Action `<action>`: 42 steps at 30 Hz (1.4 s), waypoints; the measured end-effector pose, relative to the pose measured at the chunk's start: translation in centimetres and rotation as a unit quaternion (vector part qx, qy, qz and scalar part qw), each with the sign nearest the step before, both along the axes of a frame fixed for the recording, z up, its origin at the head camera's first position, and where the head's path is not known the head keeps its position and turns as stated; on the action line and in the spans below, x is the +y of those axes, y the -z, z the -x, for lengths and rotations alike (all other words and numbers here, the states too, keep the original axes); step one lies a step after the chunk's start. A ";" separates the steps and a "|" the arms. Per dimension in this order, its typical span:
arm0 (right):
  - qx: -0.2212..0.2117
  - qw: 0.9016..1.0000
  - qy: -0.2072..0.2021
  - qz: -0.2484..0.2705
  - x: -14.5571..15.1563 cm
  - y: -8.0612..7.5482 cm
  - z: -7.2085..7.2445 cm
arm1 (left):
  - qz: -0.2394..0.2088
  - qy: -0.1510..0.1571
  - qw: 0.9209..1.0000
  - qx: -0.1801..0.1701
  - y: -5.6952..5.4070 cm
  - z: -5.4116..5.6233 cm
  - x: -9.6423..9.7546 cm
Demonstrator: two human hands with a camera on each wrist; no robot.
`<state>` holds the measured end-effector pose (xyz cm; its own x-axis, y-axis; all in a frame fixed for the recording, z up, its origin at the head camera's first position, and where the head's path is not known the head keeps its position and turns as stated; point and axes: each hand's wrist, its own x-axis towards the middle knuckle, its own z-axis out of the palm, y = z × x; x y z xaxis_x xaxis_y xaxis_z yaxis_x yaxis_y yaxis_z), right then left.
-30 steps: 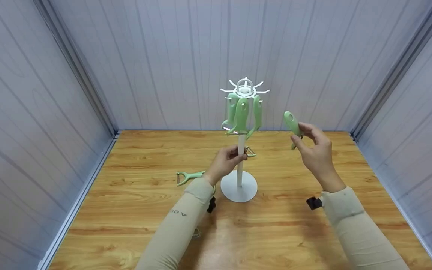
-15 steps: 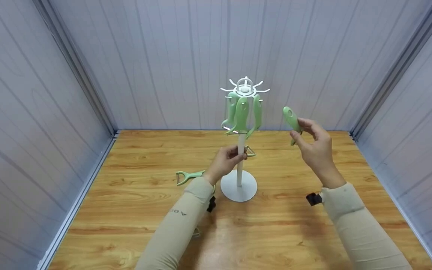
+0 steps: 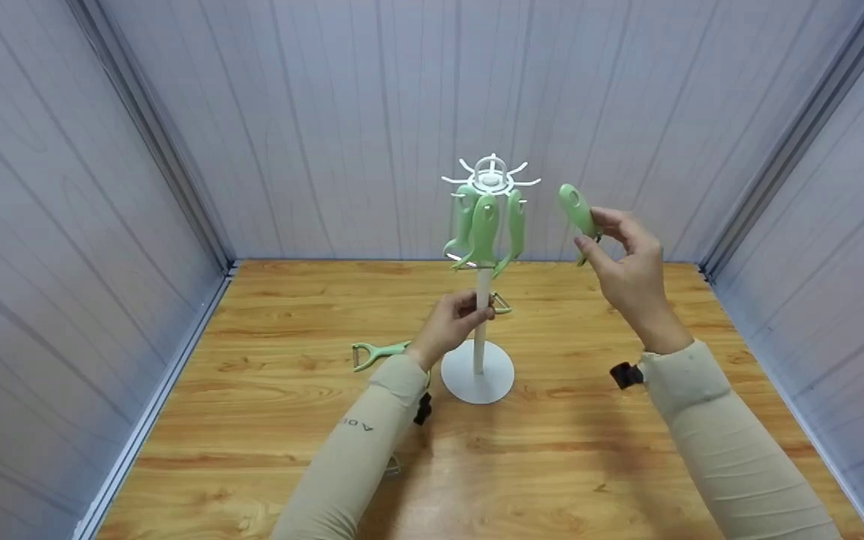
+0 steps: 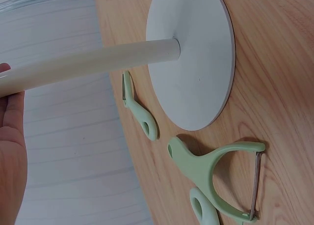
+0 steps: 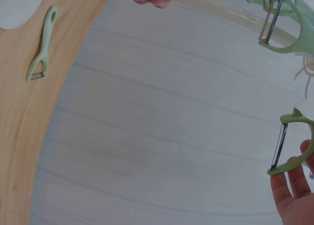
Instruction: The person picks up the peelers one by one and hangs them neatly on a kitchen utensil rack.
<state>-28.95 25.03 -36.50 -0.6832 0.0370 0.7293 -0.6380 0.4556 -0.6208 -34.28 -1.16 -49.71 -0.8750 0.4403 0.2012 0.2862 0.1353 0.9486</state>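
A white stand (image 3: 480,352) with a round base and a ring of hooks (image 3: 490,180) at its top stands upright on the table. My left hand (image 3: 451,322) grips its pole about midway up. From the near-side hooks hang three green peelers (image 3: 484,229), blades down. Right of the hooks, and apart from them, my right hand (image 3: 631,266) pinches another green peeler (image 3: 576,210) near its blade end. Its handle, with a hole in it, points up and to the left. The right wrist view shows the fingers on the frame of this peeler (image 5: 293,163).
On the wooden table (image 3: 574,450) lie more green peelers: one (image 3: 379,352) left of the base, one (image 4: 140,107) behind the pole, and one (image 3: 393,466) partly under the left sleeve. Pale panel walls (image 3: 327,135) enclose the back and sides.
My right hand has risen with its peeler, drifting slightly left toward the hooks. The left hand and the stand hold their place.
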 end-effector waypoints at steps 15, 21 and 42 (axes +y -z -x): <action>0.013 1.000 -0.018 0.004 -1.4 -1.5 1.1 | -0.007 0.003 1.000 0.001 0.1 0.1 0.1; 0.007 1.000 -0.020 0.007 -1.7 -1.6 1.7 | -0.009 0.003 1.000 0.001 0.0 -0.1 0.0; -0.007 0.999 -0.041 0.001 -3.7 -1.1 2.6 | -0.008 0.001 1.000 0.008 0.1 0.1 0.0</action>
